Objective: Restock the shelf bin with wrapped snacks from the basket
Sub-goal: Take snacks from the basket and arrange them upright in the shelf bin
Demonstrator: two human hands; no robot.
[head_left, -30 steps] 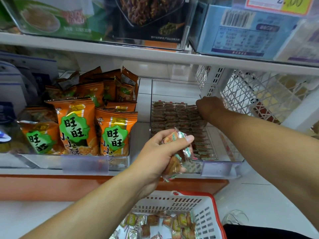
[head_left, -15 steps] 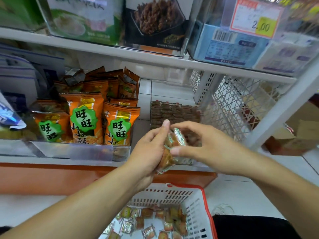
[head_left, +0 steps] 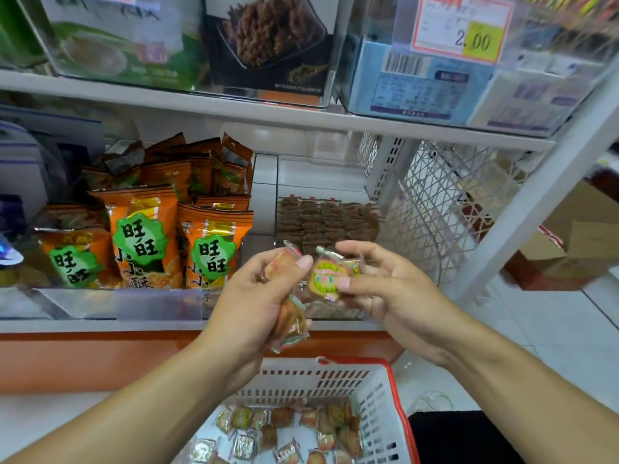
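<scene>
Far left on the lower shelf stand the orange snack bags (head_left: 147, 236) with green labels, packed upright behind a clear front lip (head_left: 117, 308). To their right, past a bare strip of white shelf, sits the clear shelf bin (head_left: 335, 318), with neat rows of brown wrapped pieces (head_left: 328, 222) lying flat in its back part.

In front of that bin the person holds both hands up close together. The left hand (head_left: 258, 303) is curled round a small bunch of wrapped snacks (head_left: 289, 321), the thumb lying over the top one and another packet sticking out below the palm. The right hand (head_left: 385, 286), just beside it, pinches a single wrapped snack (head_left: 326, 279) with a green and yellow label between thumb and fingers; that packet touches the bunch in the left hand.

Below the hands, low in the frame, is the white basket (head_left: 382, 406) with a red rim, and loose wrapped snacks (head_left: 291, 430) lie scattered over its floor. To the right of the bin a white mesh panel (head_left: 445, 209) closes the shelf's side, with a brown cardboard box (head_left: 576, 236) beyond it.
</scene>
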